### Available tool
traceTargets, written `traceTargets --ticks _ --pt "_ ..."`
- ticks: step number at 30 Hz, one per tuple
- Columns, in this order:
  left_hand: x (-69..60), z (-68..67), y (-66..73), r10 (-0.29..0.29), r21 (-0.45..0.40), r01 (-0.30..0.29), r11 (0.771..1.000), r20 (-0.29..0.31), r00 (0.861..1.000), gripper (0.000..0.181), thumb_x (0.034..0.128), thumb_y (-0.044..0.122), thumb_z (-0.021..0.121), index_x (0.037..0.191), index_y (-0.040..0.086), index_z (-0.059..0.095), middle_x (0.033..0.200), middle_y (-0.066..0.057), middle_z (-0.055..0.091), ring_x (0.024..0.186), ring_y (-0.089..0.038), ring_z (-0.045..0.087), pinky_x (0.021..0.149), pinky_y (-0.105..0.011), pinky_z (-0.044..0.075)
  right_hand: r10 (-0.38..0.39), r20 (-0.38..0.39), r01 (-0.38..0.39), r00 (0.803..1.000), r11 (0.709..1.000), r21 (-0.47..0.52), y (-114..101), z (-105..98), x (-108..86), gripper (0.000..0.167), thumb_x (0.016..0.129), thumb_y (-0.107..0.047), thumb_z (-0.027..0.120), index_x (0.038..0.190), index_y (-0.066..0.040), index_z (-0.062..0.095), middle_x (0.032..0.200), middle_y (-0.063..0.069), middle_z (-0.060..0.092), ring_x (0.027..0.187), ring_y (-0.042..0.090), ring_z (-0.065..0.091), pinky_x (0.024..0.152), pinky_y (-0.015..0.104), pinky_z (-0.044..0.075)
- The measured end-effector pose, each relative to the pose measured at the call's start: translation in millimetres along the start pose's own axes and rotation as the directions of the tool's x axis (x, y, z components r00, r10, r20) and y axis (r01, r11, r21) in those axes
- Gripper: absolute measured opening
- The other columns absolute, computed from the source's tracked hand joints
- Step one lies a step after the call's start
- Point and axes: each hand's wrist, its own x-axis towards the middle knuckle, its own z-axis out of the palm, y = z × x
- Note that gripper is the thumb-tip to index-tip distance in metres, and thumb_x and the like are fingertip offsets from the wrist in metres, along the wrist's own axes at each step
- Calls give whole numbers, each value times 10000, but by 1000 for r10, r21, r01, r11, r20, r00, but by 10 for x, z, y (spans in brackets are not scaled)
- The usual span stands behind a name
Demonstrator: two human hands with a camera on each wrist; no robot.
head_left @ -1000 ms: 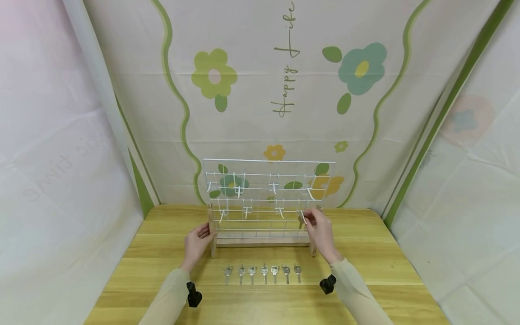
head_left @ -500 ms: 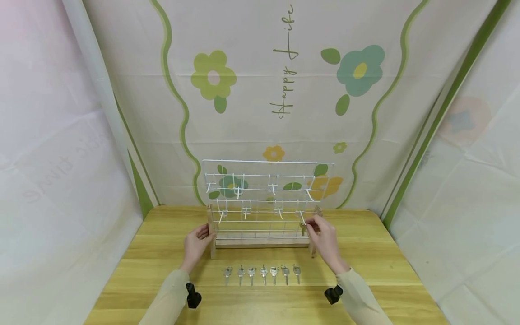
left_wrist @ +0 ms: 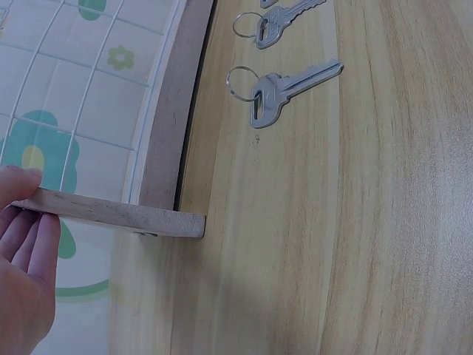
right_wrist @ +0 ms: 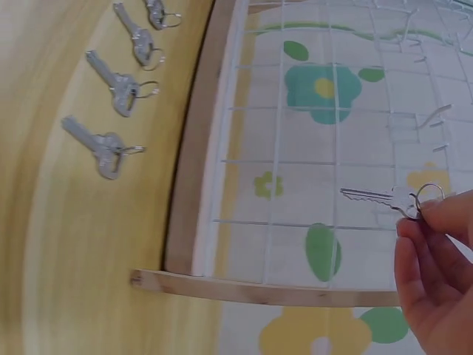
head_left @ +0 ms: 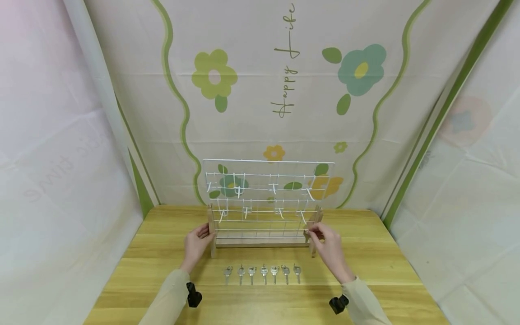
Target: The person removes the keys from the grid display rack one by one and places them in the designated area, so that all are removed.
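A white wire rack (head_left: 268, 161) with several hooks stands in a wooden base (head_left: 262, 243). My left hand (head_left: 197, 243) grips the rack's left wooden upright (left_wrist: 118, 213), thumb on one side and fingers on the other. Between thumb and fingertips, my right hand (head_left: 328, 247) pinches a key (right_wrist: 373, 196) by its ring end, in front of the rack's lower right corner. The key's blade points away from the fingers, apart from the hooks. Before the base lies a row of several keys (head_left: 264, 273), each with a small ring, as both wrist views also show.
The rack stands on a wood-grain table (head_left: 260, 307). Behind it hangs a pale curtain (head_left: 252, 122) with printed flowers. More pale cloth encloses both sides. White hooks (head_left: 302, 217) jut forward from the grid in two rows.
My right hand has drawn down and slightly right, away from the lower right hook, with the key still pinched. The left hand has stayed on the upright.
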Motion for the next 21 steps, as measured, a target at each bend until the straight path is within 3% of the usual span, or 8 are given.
traceTargets --ticks 14,21 --pt "3 0 -19 12 9 -12 1000 -8 1000 460 877 12 722 1307 -85 590 1292 -293 627 1194 -411 632 932 -287 601 150 92 -153 984 988 19 304 151 -429 91 837 45 731 873 -35 709 778 84 738 658 64 653 556 154 557" --pt "0 0 -12 19 15 -19 1000 -1 1000 456 887 13 712 1312 -90 583 1300 -302 616 1201 -417 626 947 -313 597 269 179 -272 946 962 -5 432 223 -584 105 836 49 730 855 -52 708 782 24 730 680 27 620 576 155 539"
